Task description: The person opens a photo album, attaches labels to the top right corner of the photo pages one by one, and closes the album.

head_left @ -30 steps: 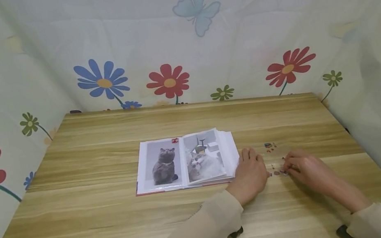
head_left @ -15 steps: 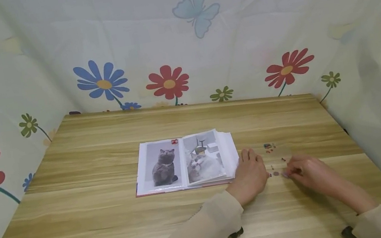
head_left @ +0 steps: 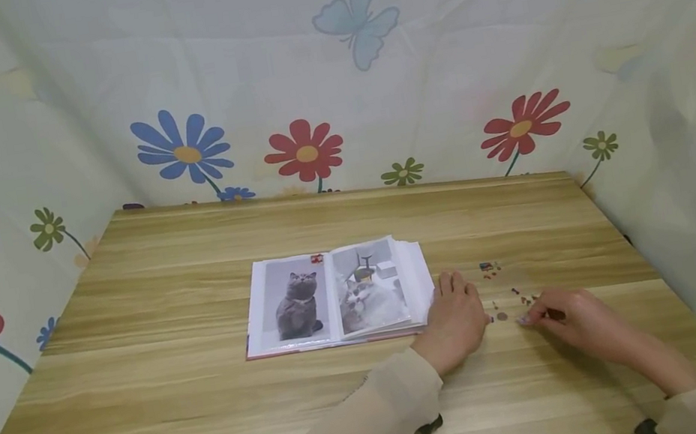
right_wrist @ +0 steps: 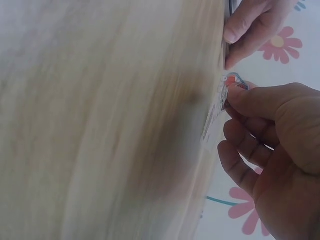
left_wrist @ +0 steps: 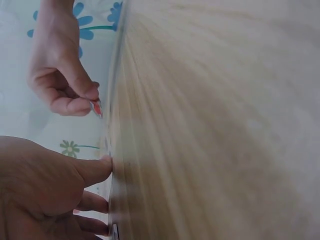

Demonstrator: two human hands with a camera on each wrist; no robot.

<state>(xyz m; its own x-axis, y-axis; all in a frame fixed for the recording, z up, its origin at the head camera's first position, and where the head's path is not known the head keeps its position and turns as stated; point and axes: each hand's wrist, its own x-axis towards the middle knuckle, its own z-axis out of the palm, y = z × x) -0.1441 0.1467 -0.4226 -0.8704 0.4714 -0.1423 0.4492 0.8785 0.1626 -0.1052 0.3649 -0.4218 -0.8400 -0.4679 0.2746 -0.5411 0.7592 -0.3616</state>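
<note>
A clear sticker sheet (head_left: 502, 285) with several small printed stickers lies flat on the wooden table, right of an open photo album (head_left: 421, 273). My left hand (head_left: 454, 318) rests with its fingers spread between the album's right edge and the sheet, holding the sheet's left side down. Thumb and forefinger of my right hand (head_left: 579, 321) pinch a small sticker (left_wrist: 97, 107) with red on it, at the sheet's near right part. In the right wrist view that sticker (right_wrist: 231, 80) stands up from the sheet, its edge bent.
The album shows a grey cat photo (head_left: 297, 305) on the left page and a white-and-grey cat photo (head_left: 370, 297) on the right. A small red sticker (head_left: 317, 258) sits at the left page's top corner. Flower-printed curtains (head_left: 290, 67) surround the table (head_left: 216, 420).
My right hand has drawn slightly right and toward the near edge with the sticker pinched, uncovering more small stickers on the sheet. The left hand stays in place.
</note>
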